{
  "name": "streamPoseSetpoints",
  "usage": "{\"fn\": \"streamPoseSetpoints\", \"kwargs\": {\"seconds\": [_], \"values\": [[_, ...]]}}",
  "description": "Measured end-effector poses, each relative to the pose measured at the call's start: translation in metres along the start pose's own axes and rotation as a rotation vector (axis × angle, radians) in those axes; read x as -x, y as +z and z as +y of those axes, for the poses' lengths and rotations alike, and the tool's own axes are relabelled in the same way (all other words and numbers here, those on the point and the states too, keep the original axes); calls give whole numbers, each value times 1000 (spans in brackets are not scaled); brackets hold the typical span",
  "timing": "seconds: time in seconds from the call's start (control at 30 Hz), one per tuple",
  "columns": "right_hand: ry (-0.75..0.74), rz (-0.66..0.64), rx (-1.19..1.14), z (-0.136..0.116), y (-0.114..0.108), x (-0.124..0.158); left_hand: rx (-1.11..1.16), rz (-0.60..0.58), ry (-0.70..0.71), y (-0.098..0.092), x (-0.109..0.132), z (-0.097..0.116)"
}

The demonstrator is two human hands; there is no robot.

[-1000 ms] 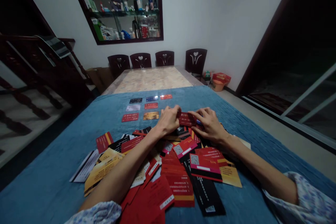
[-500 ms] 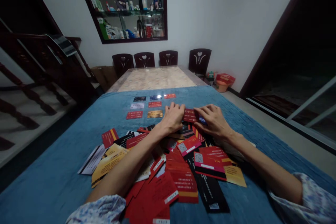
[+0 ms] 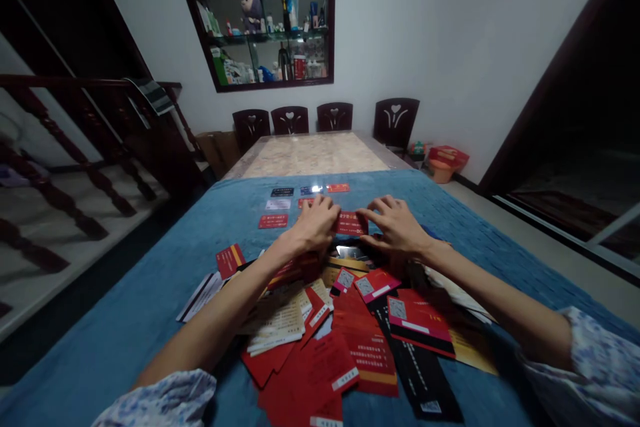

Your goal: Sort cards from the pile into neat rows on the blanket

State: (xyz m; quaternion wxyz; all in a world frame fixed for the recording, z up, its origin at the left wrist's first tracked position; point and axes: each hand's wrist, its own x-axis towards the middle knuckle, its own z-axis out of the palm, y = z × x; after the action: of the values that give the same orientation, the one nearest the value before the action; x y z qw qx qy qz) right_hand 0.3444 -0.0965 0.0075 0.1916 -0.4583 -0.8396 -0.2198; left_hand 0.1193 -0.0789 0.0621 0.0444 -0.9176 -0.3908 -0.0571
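A red card [image 3: 352, 223] with pale print stands between my two hands, over the far edge of a loose pile of cards and paper sleeves. My left hand [image 3: 316, 225] pinches its left end, palm down. At the right end, the thumb and forefinger of my right hand [image 3: 393, 225] close on the card. Beyond lie spaced cards in rows: a black card [image 3: 283, 192], a blue card [image 3: 312, 191], an orange card [image 3: 338, 188], a whitish card [image 3: 278, 204] and a red card [image 3: 273, 221]. Another red card [image 3: 304, 203] is partly hidden by my left hand.
Red sleeves [image 3: 310, 373], cream papers [image 3: 280, 313], a black sleeve [image 3: 420, 373] and a yellow one [image 3: 473, 347] overlap near me. They lie on a blue cloth [image 3: 155, 327] covering the near part of the table [image 3: 310, 155]. Several dark chairs [image 3: 290, 120] stand behind.
The blue-marked piece by my right fingers no longer shows there. My left hand now covers the place of the gold card. The whole view has shifted, so things appear further right.
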Motion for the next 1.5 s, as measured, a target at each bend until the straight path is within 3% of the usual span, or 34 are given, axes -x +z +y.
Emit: {"fn": "streamPoseSetpoints", "kwargs": {"seconds": [0.43,0.8,1.2,1.5], "values": [[6,-334,-62,-51,0,-77,-82,-63,-105,-9,37,-61],[-3,-431,-122,-82,16,-127,-64,-127,-262,-3,54,-106],[-7,-557,-184,-108,44,-173,68,-94,-304,23,61,-163],[15,-656,-181,-117,57,-188,118,-116,-309,48,61,-182]]}}
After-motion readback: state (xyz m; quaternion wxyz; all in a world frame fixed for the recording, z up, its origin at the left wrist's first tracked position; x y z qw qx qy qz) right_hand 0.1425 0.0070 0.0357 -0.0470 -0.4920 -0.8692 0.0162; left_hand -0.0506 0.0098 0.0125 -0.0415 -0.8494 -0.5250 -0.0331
